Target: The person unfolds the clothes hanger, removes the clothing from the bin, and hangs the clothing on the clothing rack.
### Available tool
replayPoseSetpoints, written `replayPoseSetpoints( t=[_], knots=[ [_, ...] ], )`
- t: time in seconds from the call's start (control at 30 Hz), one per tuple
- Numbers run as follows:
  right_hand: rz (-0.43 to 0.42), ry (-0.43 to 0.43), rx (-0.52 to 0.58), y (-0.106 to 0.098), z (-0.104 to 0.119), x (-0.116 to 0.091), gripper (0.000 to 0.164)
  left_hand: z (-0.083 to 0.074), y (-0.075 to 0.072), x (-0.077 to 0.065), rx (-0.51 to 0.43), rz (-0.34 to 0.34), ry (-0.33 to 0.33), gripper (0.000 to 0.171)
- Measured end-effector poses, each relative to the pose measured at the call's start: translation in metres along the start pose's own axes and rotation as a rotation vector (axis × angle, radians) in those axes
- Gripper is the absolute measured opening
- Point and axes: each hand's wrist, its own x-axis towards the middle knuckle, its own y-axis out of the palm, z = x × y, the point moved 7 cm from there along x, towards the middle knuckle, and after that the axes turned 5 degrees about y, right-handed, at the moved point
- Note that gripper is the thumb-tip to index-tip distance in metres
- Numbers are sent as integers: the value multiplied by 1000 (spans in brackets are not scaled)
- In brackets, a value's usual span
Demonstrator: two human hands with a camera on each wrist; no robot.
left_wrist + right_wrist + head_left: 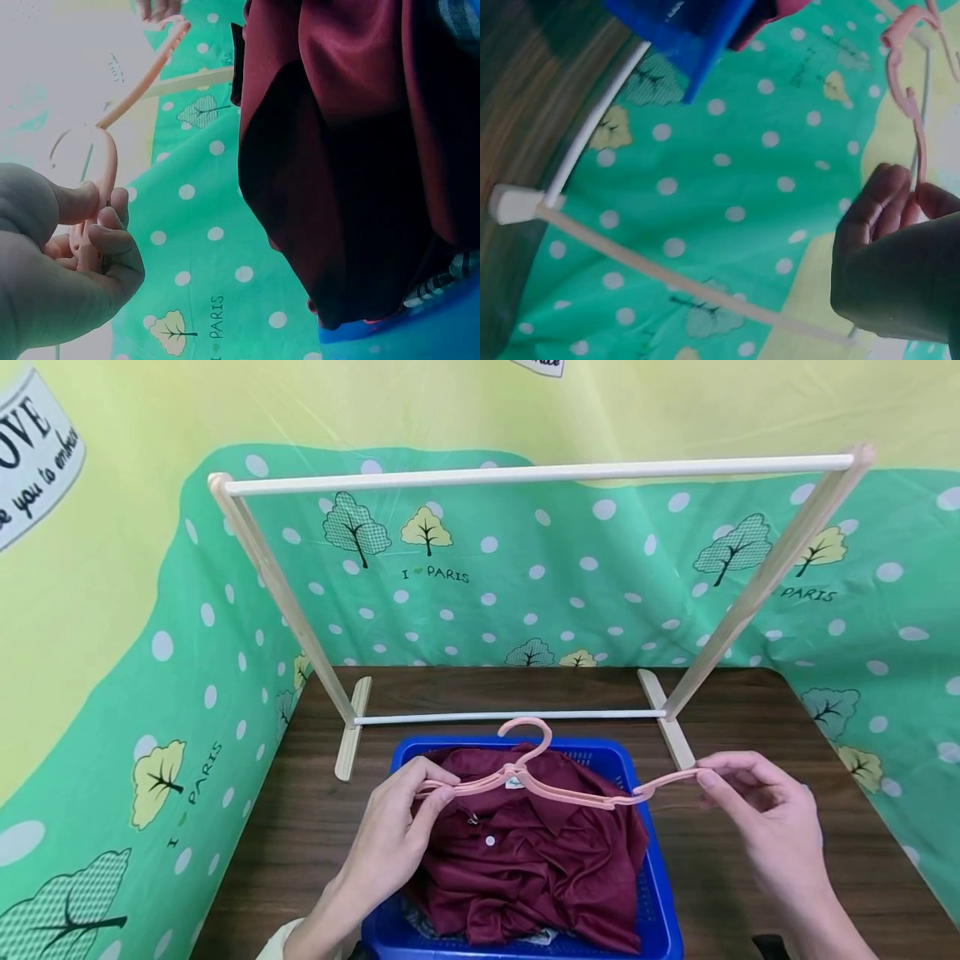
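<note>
A pink plastic clothes hanger (570,795) is held level over the basket, its hook pointing up and away. Its left arm is pinched between thumb and fingers of my left hand (393,822). My right hand (780,827) pinches the tip of the right arm, which looks drawn out longer than the left one. Beneath the hanger lies a crumpled dark red shirt (525,868) with a white button and a collar label. The left wrist view shows my left fingers (112,240) curled round the hanger, with the shirt off to the side.
The shirt fills a blue plastic basket (663,893) on the brown wooden table (255,868); checked cloth shows under it. Behind stands a wooden rack with a white top rail (540,474), two slanted posts and a low white bar (510,717). Printed green and yellow cloth surrounds the table.
</note>
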Motion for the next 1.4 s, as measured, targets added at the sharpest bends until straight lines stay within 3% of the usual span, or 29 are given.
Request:
replayPoseSetpoints(
  t=[0.3,0.53,0.77,0.9,1.0,1.2,1.4],
  knots=[
    [99,28,31,-12,-25,1,13,-4,-8,-2,-11,-74,34,15],
    [180,131,-17,-10,-44,-1,16,-5,-14,-1,-60,-126,15,16],
    [179,145,-44,-10,-48,0,13,-4,-14,-2,-58,-118,-11,15],
    [128,166,-176,-16,-45,1,16,0,-12,-2,-67,-93,-41,12],
    [97,128,-255,-17,-36,2,24,2,-11,-2,-85,-70,-66,11],
    [84,-58,-213,-2,-2,-2,32,1,-5,-2,-106,-1,-79,11],
    [131,-206,-420,34,24,-16,41,-5,3,-2,-111,56,-40,11]
  ],
)
